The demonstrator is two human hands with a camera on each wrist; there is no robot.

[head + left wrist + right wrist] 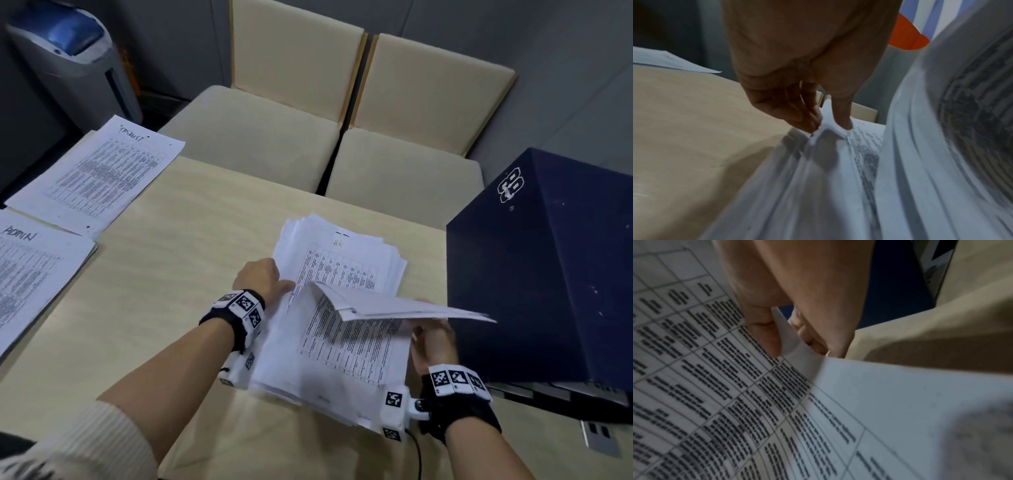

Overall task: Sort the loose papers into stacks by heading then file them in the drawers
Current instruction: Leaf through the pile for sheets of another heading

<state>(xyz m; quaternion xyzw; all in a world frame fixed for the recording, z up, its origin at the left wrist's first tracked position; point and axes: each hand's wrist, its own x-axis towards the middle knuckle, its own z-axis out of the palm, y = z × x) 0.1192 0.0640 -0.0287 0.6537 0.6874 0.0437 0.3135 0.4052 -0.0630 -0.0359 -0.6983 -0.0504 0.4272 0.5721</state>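
The bench is pale wood-grain laminate with a smooth, matt face. The loose papers are thin white matt sheets printed with black tables. The 2 chairs look covered in smooth cream upholstery. The dark blue box has a matt, faintly speckled surface.

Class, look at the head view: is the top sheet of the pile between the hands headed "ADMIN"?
No. The top sheet of the middle pile is headed "HR"; the "ADMIN" sheet lies at the table's left edge.
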